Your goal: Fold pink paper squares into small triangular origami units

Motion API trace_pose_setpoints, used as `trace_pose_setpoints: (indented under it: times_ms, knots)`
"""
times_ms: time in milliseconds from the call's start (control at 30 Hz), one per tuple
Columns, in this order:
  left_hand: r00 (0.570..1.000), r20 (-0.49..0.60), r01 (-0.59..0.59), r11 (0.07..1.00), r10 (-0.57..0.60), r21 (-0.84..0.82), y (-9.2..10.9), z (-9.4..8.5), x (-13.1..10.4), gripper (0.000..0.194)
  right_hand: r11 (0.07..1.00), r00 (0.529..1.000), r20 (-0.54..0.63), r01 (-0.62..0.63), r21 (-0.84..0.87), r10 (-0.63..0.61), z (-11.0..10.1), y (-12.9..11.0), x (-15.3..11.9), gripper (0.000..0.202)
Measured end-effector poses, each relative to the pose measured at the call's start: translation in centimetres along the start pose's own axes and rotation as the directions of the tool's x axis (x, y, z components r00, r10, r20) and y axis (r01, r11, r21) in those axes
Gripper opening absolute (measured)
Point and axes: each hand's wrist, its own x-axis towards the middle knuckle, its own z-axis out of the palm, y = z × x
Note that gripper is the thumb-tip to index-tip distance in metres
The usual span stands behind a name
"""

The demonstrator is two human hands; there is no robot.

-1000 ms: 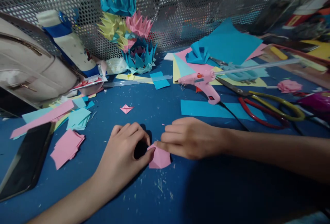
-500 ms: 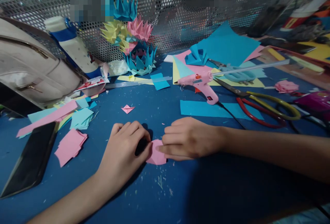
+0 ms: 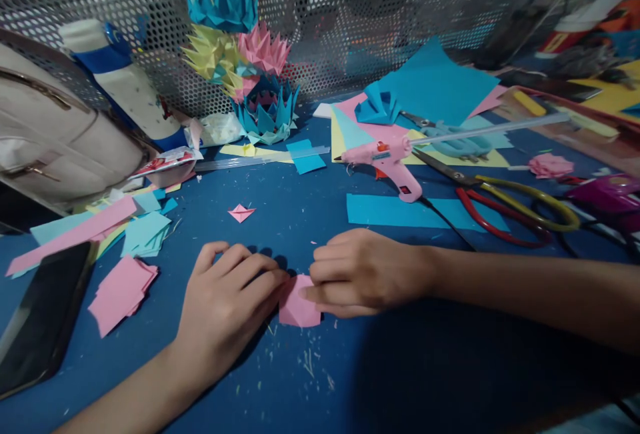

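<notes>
A small pink paper square [image 3: 296,307] lies on the blue tabletop, between my two hands. My left hand [image 3: 227,297] rests at its upper left corner, fingers bent and the index fingertip against the paper; the thumb is mostly hidden. From the right, my right hand [image 3: 353,274] grips the sheet's edge with curled fingers, one fingertip pressed on its surface. Beyond my hands sits a small folded pink paper piece [image 3: 241,213]. A stack of pink paper squares [image 3: 124,293] is left of my left hand.
A pink glue gun [image 3: 387,159] lies ahead with its cord trailing right, beside red-and-yellow-handled scissors [image 3: 500,204]. A phone [image 3: 45,314] is at the left. Folded paper flowers [image 3: 225,4] stand by the perforated metal panel, near a bottle [image 3: 125,84] and a bag [image 3: 65,127].
My left hand has shifted slightly left, its fingers closer to the table. More of the pink square shows, and it looks flatter. The view has shifted a little.
</notes>
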Motion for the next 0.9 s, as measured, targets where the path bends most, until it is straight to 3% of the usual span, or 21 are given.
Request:
trace_pose_setpoints:
  times_ms: [233,467,733,900]
  knots:
    - [1.0,-0.012,0.023,0.999,-0.023,-0.04,0.21,0.27,0.18,0.017,1.0,1.0,-0.014,0.002,-0.005,-0.002,0.05,0.04,-0.08,0.018]
    - [0.999,0.009,0.035,0.998,-0.035,-0.061,0.23,0.3,0.19,0.017,0.988,0.991,-0.024,-0.132,-0.076,0.13,0.27,-0.15,0.0,0.028]
    - [1.0,-0.005,-0.005,1.0,0.005,0.008,0.17,0.54,0.14,0.018,0.988,0.992,-0.034,-0.126,-0.088,0.123,0.18,-0.05,0.08,0.031]
    - [0.999,-0.01,-0.052,0.998,0.053,0.044,0.25,0.37,-0.07,0.022,0.988,0.993,0.044,-0.102,-0.116,0.108,0.08,-0.11,0.45,0.027]
